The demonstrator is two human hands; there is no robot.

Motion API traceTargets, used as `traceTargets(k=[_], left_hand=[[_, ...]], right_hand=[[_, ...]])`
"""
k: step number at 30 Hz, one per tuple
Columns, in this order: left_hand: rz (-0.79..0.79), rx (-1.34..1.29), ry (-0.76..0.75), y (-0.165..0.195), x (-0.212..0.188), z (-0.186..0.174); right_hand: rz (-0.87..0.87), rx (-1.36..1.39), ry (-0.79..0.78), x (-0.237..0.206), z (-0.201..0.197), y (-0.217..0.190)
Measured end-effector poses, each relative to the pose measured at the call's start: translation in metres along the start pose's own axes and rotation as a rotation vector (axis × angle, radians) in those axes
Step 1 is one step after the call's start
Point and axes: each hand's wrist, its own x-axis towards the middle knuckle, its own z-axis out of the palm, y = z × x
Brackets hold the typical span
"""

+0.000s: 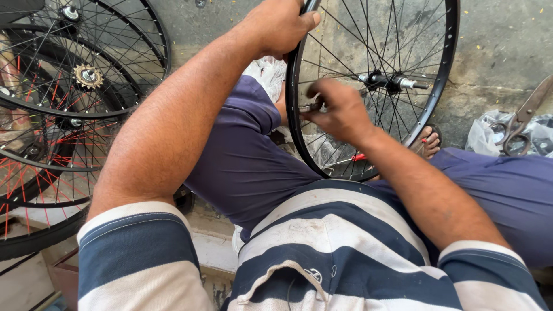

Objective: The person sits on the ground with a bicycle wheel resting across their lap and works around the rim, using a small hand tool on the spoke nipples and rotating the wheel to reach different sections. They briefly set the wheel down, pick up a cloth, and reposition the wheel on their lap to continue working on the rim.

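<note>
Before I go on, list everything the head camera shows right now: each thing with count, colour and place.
Bicycle wheel: one, black rim, thin spokes, silver hub, upright between the knees, centre right.
Small tool: one, dark, at the rim's inner edge, in the right hand; kind unclear.
Stacked wheels: several, black rims, some red spokes, far left.
Scissors: one pair, grey metal, on a plastic bag, right edge.
Plastic bag: one, clear, on the ground, right.
Concrete ground: grey, top right.
Sandalled foot: one, behind the wheel.
Trousers: purple, both legs.
Shirt: navy and white stripes, bottom.
Left hand: grips the rim's top.
Right hand: among the spokes, holding the tool.
</note>
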Motion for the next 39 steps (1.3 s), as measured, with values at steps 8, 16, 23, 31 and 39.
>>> traceTargets(k=[8, 16, 23, 31, 39], left_hand=[[0.031, 0.012, -0.001, -0.006, -0.002, 0.0], [-0.01, 0.056, -0.014, -0.007, -0.003, 0.001], [-0.033, 0.047, -0.028, -0.005, -0.003, 0.002], [0.022, 0.037, -0.005, -0.006, -0.003, 0.003], [0.026, -0.005, -0.007, -0.01, -0.002, 0.003]], right_hand=[[-0.168, 0.371, -0.097, 0.003, -0.011, -0.001], [-0.123, 0.123, -0.081, 0.005, -0.005, -0.003], [0.059, -0.136, -0.1, 0.003, -0.005, 0.01], [0.049, 0.186, -0.122, 0.004, -0.003, 0.005], [-0.061, 0.27, -0.145, 0.006, -0.003, 0.005]])
